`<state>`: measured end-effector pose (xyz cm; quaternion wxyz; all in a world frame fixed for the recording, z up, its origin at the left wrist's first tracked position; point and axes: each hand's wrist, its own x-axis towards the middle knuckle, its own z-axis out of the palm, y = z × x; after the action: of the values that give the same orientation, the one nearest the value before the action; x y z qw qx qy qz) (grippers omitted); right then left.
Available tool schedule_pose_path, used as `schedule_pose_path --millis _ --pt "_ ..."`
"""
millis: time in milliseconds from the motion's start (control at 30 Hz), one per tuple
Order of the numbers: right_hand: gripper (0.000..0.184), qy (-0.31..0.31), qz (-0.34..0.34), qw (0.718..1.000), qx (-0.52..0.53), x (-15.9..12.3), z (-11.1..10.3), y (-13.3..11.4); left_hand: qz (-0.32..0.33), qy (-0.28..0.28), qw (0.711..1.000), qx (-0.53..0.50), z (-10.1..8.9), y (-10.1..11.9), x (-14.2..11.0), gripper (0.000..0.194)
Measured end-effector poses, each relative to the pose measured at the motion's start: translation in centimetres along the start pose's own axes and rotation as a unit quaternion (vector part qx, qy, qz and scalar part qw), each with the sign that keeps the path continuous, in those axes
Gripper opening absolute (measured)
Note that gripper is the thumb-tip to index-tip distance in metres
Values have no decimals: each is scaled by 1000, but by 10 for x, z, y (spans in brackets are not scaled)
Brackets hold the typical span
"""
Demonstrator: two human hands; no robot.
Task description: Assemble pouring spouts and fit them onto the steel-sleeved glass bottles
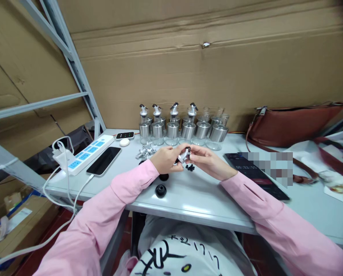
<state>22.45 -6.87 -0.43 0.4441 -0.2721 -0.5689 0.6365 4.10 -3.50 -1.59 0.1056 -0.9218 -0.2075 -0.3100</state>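
Observation:
Over the middle of the desk, my left hand (166,159) is closed around a silver bottle pourer spout (183,156). My right hand (205,161) pinches the black flap cap (188,151) at the top end of that spout; its fingertips partly hide the cap. Just below my hands lies a small heap of black pieces (190,168). Round black stoppers (160,191) sit on the desk near my left wrist, some of them covered by my arm. Behind my left hand is a pile of loose silver spouts (145,151).
Glass bottles with steel bands (187,131) stand in rows at the back, several with capped pourers. On the left are a power strip (91,152), a phone (104,161) and white cables. A tablet (254,177) and a brown bag (297,124) lie to the right.

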Motion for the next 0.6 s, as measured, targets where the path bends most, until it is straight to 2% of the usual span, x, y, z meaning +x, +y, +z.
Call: schedule_pose_path --millis 267,400,500,600 --pt "21 -7 12 1000 27 1 -1 1 -9 -5 1000 3 1 -2 0 61" --pt "19 -1 -2 1000 12 2 0 0 -11 -4 999 31 2 0 0 68" --pt "21 31 -44 998 -39 2 4 -5 -39 12 998 39 2 2 0 71" --pt "27 52 -79 984 -152 3 11 -14 -61 14 998 26 2 3 0 69"
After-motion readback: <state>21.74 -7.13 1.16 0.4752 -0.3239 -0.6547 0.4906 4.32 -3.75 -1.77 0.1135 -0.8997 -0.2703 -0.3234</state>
